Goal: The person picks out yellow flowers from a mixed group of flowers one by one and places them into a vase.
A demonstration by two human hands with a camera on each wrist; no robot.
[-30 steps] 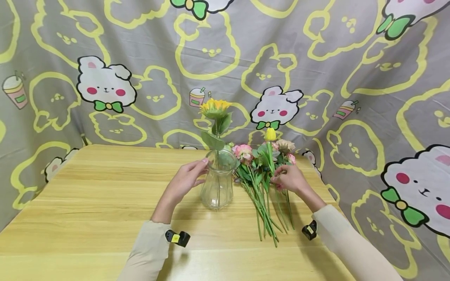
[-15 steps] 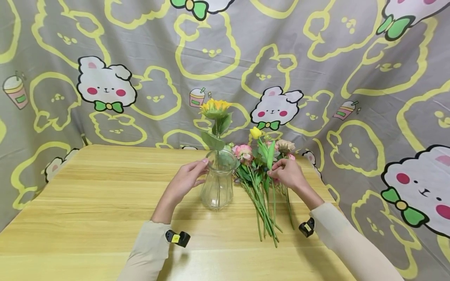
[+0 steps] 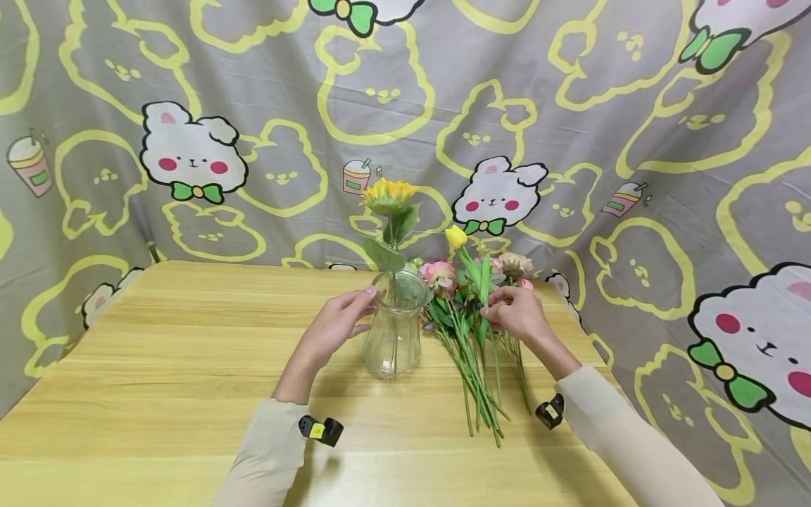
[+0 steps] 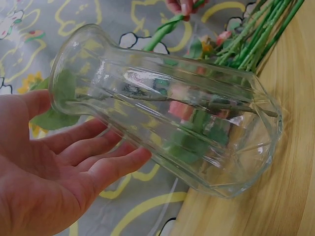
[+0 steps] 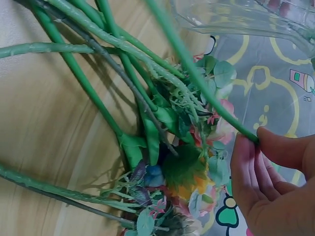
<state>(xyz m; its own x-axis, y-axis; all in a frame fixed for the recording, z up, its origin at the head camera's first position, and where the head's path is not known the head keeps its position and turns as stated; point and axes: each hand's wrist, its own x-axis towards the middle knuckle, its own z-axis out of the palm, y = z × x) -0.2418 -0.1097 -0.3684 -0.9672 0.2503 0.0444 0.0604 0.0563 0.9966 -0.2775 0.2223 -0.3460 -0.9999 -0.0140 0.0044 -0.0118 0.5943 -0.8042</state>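
A clear glass vase stands upright on the table, with one sunflower in it. My left hand rests against the vase's left side, thumb near the rim, and the left wrist view shows its fingers extended along the glass. To the right of the vase, my right hand pinches a yellow tulip by its green stem between thumb and fingers. The tulip's head leans left, above the other flowers. Part of its stem is lost among other stems in the head view.
Several flowers lie in a pile right of the vase, among them a pink flower and a beige flower. Their stems point toward the front of the wooden table. A patterned curtain hangs behind.
My right hand has moved slightly left with the tulip, whose head has swung left from upright to leaning toward the vase. The left hand and vase have stayed in place.
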